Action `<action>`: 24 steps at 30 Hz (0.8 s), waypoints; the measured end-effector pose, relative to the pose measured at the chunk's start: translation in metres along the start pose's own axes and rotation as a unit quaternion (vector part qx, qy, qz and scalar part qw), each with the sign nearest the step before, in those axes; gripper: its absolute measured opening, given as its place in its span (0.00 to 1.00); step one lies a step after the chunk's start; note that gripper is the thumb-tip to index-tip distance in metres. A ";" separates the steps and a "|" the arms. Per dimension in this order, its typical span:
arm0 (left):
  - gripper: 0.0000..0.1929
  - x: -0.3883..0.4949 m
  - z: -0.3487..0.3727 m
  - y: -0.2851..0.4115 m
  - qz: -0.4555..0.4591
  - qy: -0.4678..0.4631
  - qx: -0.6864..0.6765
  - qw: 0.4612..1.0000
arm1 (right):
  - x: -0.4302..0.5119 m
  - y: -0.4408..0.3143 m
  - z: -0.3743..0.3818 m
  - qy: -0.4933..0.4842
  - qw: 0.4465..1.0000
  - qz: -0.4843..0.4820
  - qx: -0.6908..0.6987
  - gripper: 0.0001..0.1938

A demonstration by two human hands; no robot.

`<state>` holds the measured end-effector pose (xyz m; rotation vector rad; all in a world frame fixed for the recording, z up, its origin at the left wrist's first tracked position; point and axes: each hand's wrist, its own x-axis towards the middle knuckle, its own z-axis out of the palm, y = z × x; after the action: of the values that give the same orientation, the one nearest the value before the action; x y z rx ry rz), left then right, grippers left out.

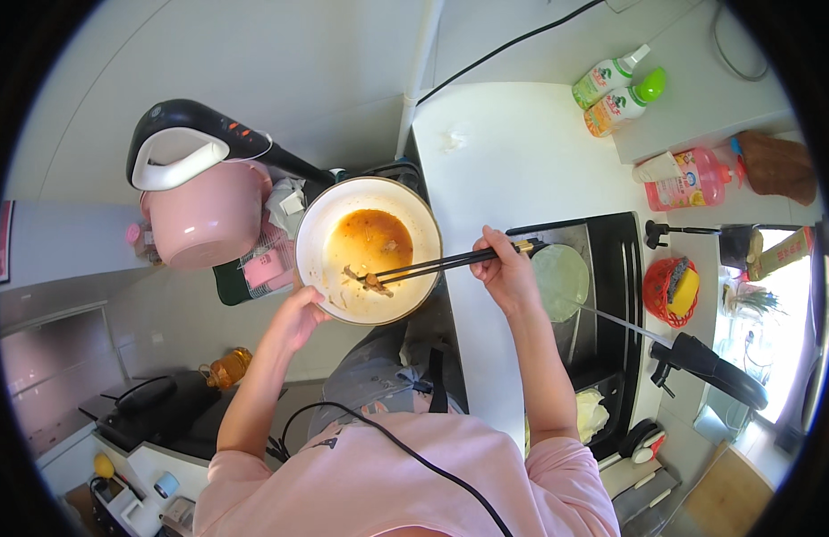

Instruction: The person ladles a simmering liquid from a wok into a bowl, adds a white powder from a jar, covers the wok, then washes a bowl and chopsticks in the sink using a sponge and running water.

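My left hand (299, 315) grips the near left rim of a large white bowl (315, 228), with the thumb over the edge. Brown, oily liquid (370, 231) lies inside the bowl along with a few food scraps. My right hand (508, 272) is shut on dark chopsticks (448, 262) with gold-coloured ends. Their tips reach into the bowl at a brown food scrap (376, 285); whether they pinch it or only touch it I cannot tell. Right of my right hand, a pale green round vessel (560, 282) sits in the black sink (609, 349), and water runs from the black faucet (713, 372).
A white counter (495, 168) borders the sink. Spray bottles (612, 111), a pink pump bottle (696, 178) and a red basket with a yellow sponge (683, 295) stand along the wall. At left are a pink bucket (206, 215) and a black-and-white stick appliance (186, 148).
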<state>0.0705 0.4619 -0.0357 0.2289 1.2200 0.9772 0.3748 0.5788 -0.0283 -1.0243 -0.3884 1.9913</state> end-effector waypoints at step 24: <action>0.29 -0.083 -0.048 -0.031 0.054 0.130 -0.083 0.987 | -0.031 0.057 0.066 -0.190 0.812 -0.308 -0.457 0.05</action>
<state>0.0437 0.3668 -0.0161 0.0358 1.3645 1.2251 0.3025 0.5268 -0.0052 -0.8343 -1.7845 1.3403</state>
